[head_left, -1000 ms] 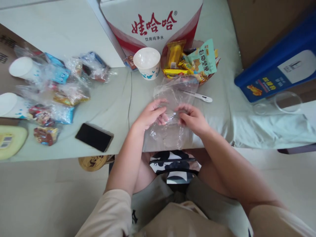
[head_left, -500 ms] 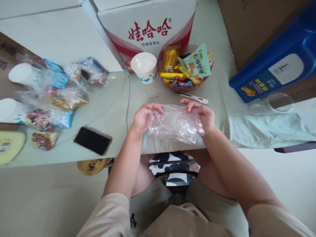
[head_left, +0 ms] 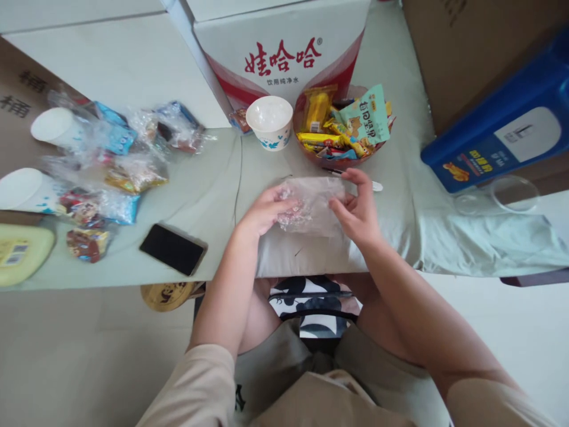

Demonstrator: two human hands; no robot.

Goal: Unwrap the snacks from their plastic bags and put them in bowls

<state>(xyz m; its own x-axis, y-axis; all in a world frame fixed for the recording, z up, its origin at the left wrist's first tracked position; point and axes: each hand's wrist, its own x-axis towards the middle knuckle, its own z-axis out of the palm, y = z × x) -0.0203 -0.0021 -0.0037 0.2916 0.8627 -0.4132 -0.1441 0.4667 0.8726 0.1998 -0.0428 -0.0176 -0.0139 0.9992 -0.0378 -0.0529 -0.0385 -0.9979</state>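
A clear, crinkled plastic bag (head_left: 317, 198) is held above the near edge of the cloth-covered table. My left hand (head_left: 267, 209) grips its left side, the thumb lying over the film. At the bag's right side is my right hand (head_left: 359, 209), thumb and index finger apart, the thumb over the film. A white craft knife (head_left: 377, 186) lies just beyond, partly hidden behind the right hand. Farther back stand a paper cup (head_left: 269, 121) with blue leaf prints and a bowl (head_left: 322, 159) filled with wrapped snacks.
To the left lie a black phone (head_left: 173, 249), several bagged snacks (head_left: 128, 172) and two paper cups (head_left: 56, 127). A white carton (head_left: 284, 35) stands at the back. On the right are a large blue bottle (head_left: 493, 130) and a clear plastic cup (head_left: 515, 196).
My right hand has loosened and spread its fingers at the bag's right side. The bag is now bunched toward my left hand, its right part flatter. The view has shifted slightly.
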